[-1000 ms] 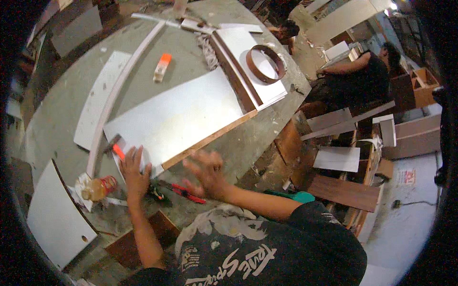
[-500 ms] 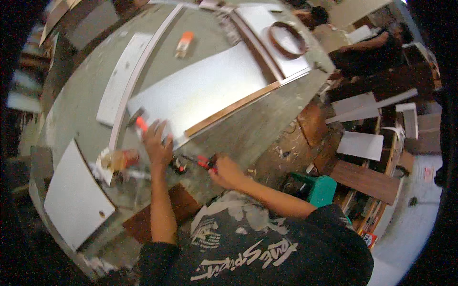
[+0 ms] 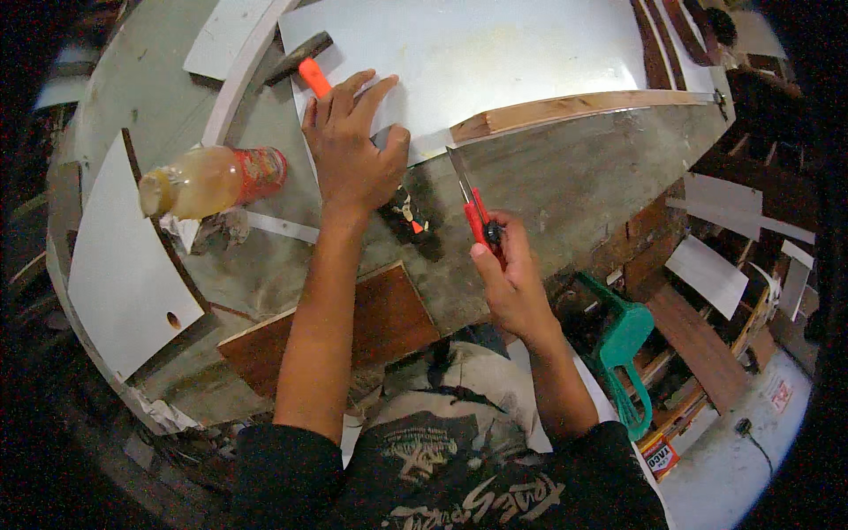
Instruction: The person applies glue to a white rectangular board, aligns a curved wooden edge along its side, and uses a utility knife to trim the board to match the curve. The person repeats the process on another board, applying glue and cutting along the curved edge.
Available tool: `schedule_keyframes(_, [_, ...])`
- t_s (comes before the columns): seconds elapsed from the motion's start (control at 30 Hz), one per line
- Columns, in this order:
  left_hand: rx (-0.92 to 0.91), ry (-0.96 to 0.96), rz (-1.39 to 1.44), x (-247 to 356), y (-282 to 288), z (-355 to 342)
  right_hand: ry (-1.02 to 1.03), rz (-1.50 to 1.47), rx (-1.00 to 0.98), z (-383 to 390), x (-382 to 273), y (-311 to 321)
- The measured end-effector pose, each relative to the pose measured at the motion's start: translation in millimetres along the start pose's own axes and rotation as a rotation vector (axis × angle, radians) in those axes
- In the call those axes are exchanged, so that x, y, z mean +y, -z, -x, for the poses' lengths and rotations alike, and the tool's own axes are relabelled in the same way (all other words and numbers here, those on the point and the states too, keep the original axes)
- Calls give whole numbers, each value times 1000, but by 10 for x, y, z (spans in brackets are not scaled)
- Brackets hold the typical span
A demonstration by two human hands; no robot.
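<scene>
My right hand (image 3: 523,287) grips a red utility knife (image 3: 475,219) with its blade extended. The blade tip points up, close to the near end of a wooden strip (image 3: 565,113) on the edge of a white board (image 3: 415,62). Fingers apart, my left hand (image 3: 353,159) lies over the board's near left corner. It covers part of the orange handle of a hammer (image 3: 315,79), whose dark head points away. Below that wrist lies a black item with an orange bit (image 3: 409,212); whether it belongs to the hammer I cannot tell.
A bottle (image 3: 212,181) with yellowish contents lies left of my left hand. A white panel (image 3: 132,274) with a hole is at far left, and a brown board (image 3: 327,327) lies under my left forearm. A green plastic chair (image 3: 625,340) stands right, beside scattered boards.
The view has come nearer the board's left end. My right hand has brought the knife forward, its blade up beside the wooden strip. My left hand stays spread by the hammer.
</scene>
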State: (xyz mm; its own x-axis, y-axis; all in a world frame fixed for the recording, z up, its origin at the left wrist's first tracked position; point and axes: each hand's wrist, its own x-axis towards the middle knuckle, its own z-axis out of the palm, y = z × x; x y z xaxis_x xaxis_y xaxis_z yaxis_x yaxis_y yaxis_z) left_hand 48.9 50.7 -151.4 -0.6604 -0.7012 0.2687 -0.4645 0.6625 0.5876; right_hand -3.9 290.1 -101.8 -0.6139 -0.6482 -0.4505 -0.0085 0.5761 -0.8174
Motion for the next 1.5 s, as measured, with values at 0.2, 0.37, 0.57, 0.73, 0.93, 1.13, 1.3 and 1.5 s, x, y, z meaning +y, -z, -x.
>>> schedule_keyframes(0.2, [30, -9, 8, -54, -58, 23, -1, 269, 128, -80, -59, -136])
schedule_keyframes(0.37, [68, -26, -6, -42, -85, 11, 353, 546, 217, -206, -70, -128])
schedule_keyframes(0.57, [76, -25, 10, -38, -92, 11, 142, 819, 155, -199, -192, -217])
schedule_keyframes(0.73, [73, -23, -1, -29, -101, -1, 115, 878, 185, -219, -257, -290])
schedule_keyframes(0.93, [-1, 23, -26, 28, -49, -15, 44, 943, 147, -199, -414, -323])
schedule_keyframes(1.13, [100, -24, -25, 22, -100, -34, -26, 997, 21, -213, -570, -286])
schedule_keyframes(1.3, [88, 8, -42, -31, -136, -9, 1, 998, 0, -227, -654, -253])
schedule_keyframes(1.5, [65, 31, -35, -11, -94, -37, 26, 1013, -54, -172, -706, -116])
